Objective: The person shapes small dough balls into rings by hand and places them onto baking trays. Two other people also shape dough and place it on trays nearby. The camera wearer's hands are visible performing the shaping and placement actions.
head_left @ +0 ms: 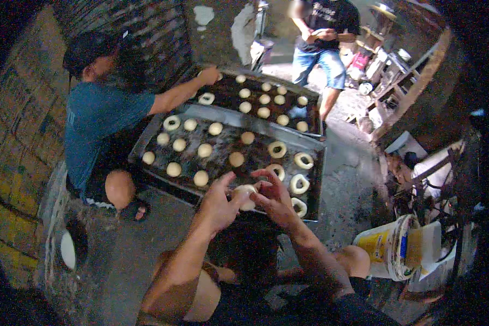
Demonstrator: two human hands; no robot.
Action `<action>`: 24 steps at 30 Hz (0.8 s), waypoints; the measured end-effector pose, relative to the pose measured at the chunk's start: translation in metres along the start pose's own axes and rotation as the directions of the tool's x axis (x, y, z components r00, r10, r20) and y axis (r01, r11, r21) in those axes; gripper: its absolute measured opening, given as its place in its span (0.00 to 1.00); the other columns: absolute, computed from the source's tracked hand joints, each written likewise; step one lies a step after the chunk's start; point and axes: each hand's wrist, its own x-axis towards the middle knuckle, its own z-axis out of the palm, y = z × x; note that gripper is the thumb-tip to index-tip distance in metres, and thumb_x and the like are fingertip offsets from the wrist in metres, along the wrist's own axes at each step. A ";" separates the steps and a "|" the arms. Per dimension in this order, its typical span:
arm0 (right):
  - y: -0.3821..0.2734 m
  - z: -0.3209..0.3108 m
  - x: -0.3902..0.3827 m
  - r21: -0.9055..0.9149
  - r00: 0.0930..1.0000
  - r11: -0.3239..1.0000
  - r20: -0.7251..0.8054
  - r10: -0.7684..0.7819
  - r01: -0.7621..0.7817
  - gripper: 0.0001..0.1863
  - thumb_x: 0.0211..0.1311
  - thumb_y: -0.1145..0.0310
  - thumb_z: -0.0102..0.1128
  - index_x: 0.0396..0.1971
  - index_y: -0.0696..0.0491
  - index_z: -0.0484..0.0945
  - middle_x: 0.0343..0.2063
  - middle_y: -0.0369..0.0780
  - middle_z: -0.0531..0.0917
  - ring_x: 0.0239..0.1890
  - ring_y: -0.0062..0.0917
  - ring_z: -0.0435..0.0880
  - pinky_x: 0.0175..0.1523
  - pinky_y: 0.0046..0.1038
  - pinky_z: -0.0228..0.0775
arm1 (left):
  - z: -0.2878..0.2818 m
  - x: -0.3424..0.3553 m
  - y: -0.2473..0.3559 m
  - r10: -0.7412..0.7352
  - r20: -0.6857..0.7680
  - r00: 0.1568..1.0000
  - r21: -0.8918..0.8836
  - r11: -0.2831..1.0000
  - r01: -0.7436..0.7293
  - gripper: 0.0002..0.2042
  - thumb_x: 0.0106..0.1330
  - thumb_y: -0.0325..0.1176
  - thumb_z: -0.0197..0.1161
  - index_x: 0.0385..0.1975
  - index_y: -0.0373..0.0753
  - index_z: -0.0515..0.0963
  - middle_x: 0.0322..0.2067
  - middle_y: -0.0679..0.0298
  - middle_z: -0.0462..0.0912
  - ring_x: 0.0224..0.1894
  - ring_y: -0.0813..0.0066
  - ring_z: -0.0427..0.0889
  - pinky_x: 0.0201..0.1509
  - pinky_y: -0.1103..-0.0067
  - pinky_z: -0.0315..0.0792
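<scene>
A pale ball of dough [245, 199] is held between my two hands over the near edge of a dark metal baking tray [187, 163]. My left hand [220, 204] is closed on the dough from the left, thumb against it. From the other side my right hand [275, 200] grips it with curled fingers. Whether the dough has a hole is hidden by my fingers. Several round dough balls [205, 150] lie in rows on the tray's left and middle. Along its right side sit several dough rings [299, 192], with another ring [171, 129] at the far left corner.
A second tray [255, 123] with dough pieces adjoins the far side. At left a crouching person in a teal shirt [106, 125] reaches a hand [209, 75] to it. Another person [326, 54] is beyond the trays. A white-and-yellow bucket [383, 250] stands at my right.
</scene>
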 end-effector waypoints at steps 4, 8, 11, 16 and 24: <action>-0.082 0.017 -0.039 -0.100 0.965 0.980 -0.184 -0.188 0.172 0.31 0.59 0.74 0.68 0.61 0.50 0.64 0.35 0.34 0.79 0.37 0.18 0.79 0.41 0.22 0.72 | 0.009 -0.023 0.028 0.128 0.344 0.930 -0.482 0.874 0.058 0.21 0.61 0.25 0.66 0.56 0.31 0.75 0.48 0.58 0.82 0.47 0.73 0.82 0.53 0.76 0.77; -0.108 0.034 -0.067 -0.272 0.919 0.909 -0.149 -0.365 0.317 0.37 0.55 0.75 0.72 0.63 0.50 0.62 0.37 0.36 0.81 0.41 0.19 0.81 0.45 0.24 0.74 | 0.016 -0.046 0.056 0.221 0.254 0.942 -0.524 0.850 -0.058 0.18 0.58 0.24 0.69 0.49 0.32 0.78 0.41 0.63 0.84 0.42 0.77 0.83 0.46 0.79 0.80; -0.113 0.036 -0.090 -0.217 0.929 0.941 -0.208 -0.305 0.260 0.35 0.55 0.72 0.73 0.62 0.50 0.65 0.36 0.35 0.83 0.39 0.18 0.82 0.45 0.24 0.74 | 0.027 -0.059 0.065 0.161 0.196 0.967 -0.618 0.786 -0.005 0.19 0.53 0.22 0.72 0.46 0.33 0.77 0.38 0.63 0.84 0.38 0.76 0.83 0.44 0.80 0.79; -0.121 0.009 -0.101 -0.734 0.857 0.662 -0.234 -0.460 0.155 0.22 0.51 0.76 0.69 0.49 0.53 0.79 0.31 0.36 0.83 0.32 0.19 0.82 0.36 0.23 0.74 | 0.050 -0.071 0.067 0.343 0.131 0.930 -0.435 0.863 -0.257 0.31 0.54 0.25 0.73 0.59 0.38 0.69 0.37 0.59 0.84 0.38 0.73 0.84 0.41 0.78 0.79; -0.108 0.010 -0.123 -0.174 0.955 0.955 -0.131 -0.266 0.242 0.20 0.52 0.63 0.68 0.44 0.56 0.77 0.40 0.41 0.78 0.47 0.30 0.81 0.49 0.31 0.74 | 0.050 -0.065 0.064 0.409 0.086 0.909 -0.343 0.868 -0.358 0.34 0.51 0.12 0.53 0.63 0.39 0.64 0.40 0.57 0.83 0.43 0.71 0.83 0.46 0.78 0.77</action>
